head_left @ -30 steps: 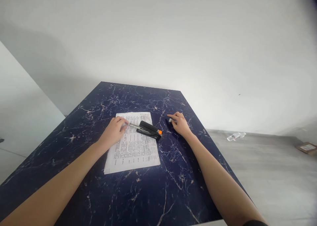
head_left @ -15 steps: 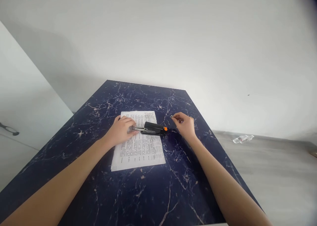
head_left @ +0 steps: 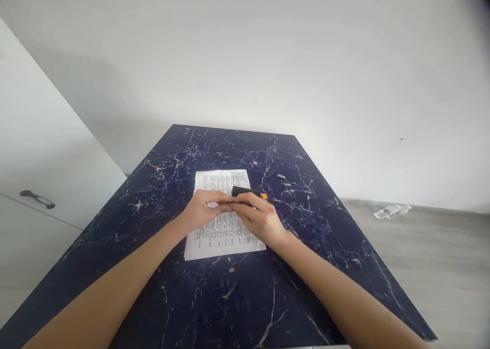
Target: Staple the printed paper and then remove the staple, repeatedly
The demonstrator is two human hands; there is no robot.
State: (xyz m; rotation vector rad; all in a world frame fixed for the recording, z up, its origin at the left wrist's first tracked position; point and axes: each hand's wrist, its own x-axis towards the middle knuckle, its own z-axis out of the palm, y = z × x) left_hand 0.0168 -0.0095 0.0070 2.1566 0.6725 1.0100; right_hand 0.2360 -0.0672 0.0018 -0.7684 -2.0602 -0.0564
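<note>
Head camera: a person's left hand (head_left: 201, 214) and right hand (head_left: 262, 220) meet over a black stapler (head_left: 247, 191) lying on a printed sheet (head_left: 224, 237) at the middle of a dark marbled table (head_left: 229, 298). The left fingers curl closed on the stapler's near end. The right fingertips bunch there too, their hold hidden. Only the stapler's orange-tipped far end shows. A small dark piece (head_left: 281, 176) lies apart, too small to identify.
</note>
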